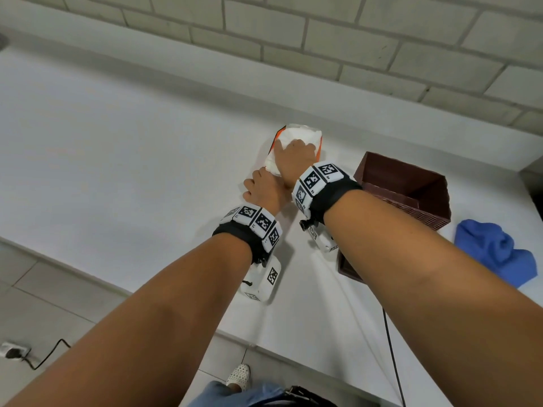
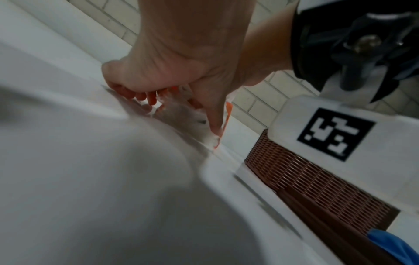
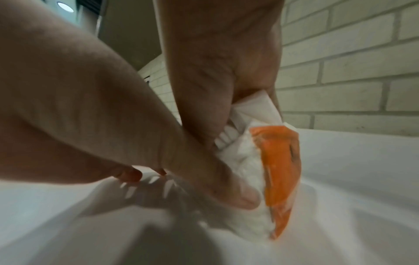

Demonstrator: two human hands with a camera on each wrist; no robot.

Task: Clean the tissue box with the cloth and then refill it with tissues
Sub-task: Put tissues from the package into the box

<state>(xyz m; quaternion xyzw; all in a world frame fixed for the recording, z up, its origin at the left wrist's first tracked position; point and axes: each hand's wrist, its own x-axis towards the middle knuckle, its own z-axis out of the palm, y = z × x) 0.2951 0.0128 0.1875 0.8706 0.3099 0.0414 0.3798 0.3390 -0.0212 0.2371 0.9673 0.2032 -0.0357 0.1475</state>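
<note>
A tissue pack (image 1: 296, 133) in clear and orange wrap lies on the white table (image 1: 117, 142), left of the open brown woven tissue box (image 1: 411, 174). My left hand (image 1: 261, 188) grips the pack's near end, fingers curled under and thumb pressed on the wrap (image 3: 278, 161). Over the top of the pack my right hand (image 1: 296, 155) pinches the white tissues (image 3: 256, 105) between thumb and fingers. In the left wrist view the left hand (image 2: 158, 93) curls round the pack (image 2: 181, 111), with the box (image 2: 306, 179) to its right. The blue cloth (image 1: 493, 248) lies crumpled right of the box.
A brown lid piece (image 1: 345, 267) lies under my right forearm near the box. A brick wall (image 1: 323, 39) rises behind a ledge at the table's back. A black cable (image 1: 390, 348) hangs over the table's front edge. A power strip (image 1: 11, 349) sits on the tiled floor.
</note>
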